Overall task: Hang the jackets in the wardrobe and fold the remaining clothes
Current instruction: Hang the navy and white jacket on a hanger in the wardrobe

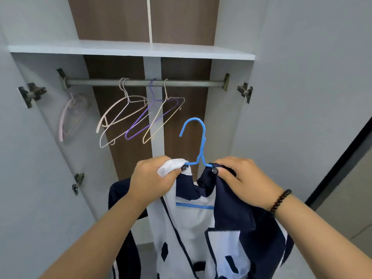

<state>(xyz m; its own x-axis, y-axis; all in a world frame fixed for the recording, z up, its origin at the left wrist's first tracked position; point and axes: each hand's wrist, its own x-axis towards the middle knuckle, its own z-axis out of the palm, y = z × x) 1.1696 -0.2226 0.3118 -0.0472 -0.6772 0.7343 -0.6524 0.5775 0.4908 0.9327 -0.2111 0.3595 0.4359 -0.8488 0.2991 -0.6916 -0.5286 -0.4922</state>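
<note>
navy jacket (225,218) on one blue hanger (198,146), both hands gripping.

A home bedroom or dressing corner, judged by the open built-in wardrobe (128,49) with grey doors and wood-grain back. Under its shelf runs a metal rail (141,82) carrying bare wire hangers (128,115).
</note>
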